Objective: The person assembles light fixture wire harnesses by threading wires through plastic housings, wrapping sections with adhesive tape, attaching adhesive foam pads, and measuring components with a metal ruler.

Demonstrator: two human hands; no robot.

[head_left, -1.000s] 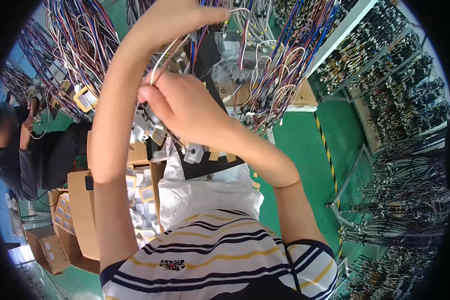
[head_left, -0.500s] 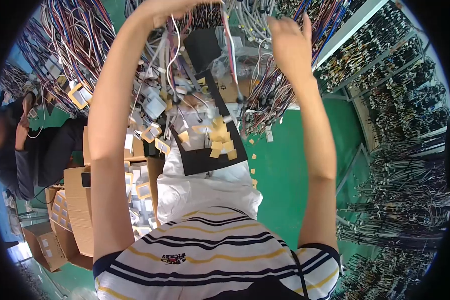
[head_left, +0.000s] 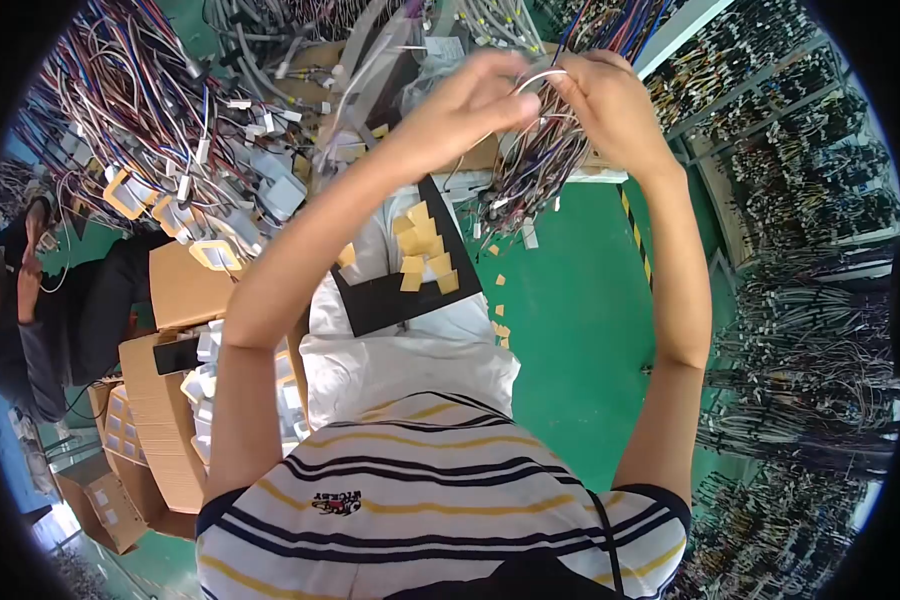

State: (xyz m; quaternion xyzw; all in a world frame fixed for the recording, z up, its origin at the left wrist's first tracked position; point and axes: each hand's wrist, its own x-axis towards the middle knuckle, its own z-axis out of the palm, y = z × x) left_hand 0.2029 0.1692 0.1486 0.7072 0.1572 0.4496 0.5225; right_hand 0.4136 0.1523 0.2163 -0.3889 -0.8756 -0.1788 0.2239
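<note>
My left hand point(head_left: 470, 112) and my right hand point(head_left: 610, 108) are raised close together over the far end of the work surface. A thin white wire point(head_left: 542, 76) arches between them, its ends running in among the fingers. My right fingers are closed in a pinch on it. The left fingers are curled round with the thumb bent in, the wire passing between them. Just below hangs a bundle of wires with connectors point(head_left: 540, 165). On my lap lies a black board point(head_left: 370, 318) bearing several yellow paper tabs point(head_left: 420, 240).
Wire harnesses point(head_left: 140, 90) with white connectors hang at the upper left. Below them are cardboard boxes point(head_left: 155, 410) holding white parts with yellow frames. At far left, a person point(head_left: 65, 310) handles a cable. Racks of harnesses point(head_left: 800, 300) line the right, beyond green floor point(head_left: 570, 300).
My left hand has come down and right, close to my right hand, which has shifted slightly right and down. A white wire now arches between them. Wires that hung over the board have moved away.
</note>
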